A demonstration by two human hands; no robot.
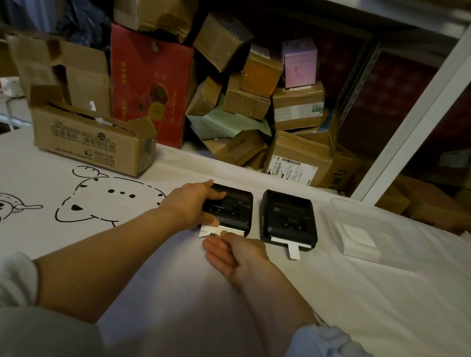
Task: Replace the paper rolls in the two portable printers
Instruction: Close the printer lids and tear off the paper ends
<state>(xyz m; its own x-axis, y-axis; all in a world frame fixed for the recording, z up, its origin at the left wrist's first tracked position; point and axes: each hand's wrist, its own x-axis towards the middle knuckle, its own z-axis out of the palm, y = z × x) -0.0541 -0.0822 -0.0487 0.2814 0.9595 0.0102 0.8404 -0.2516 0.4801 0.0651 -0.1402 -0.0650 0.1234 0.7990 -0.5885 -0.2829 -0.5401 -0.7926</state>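
Two black portable printers lie side by side on the white cloth. My left hand (193,205) grips the left printer (233,209) by its left side, thumb at its front corner. A white paper strip (210,230) sticks out of that printer's front slot. My right hand (234,254) lies just in front of it, palm turned up, fingertips pinching the strip's end. The right printer (290,218) stands untouched, with a narrow paper tab (293,251) hanging from its front. Clear plastic tray (370,217) at the right holds white folded paper (356,240).
An open cardboard box (92,138) sits on the cloth at the back left. Behind the table's far edge is a pile of cartons, a red box (148,83) among them. A white shelf post (431,100) rises at the right. Cartoon drawings (103,195) mark the cloth.
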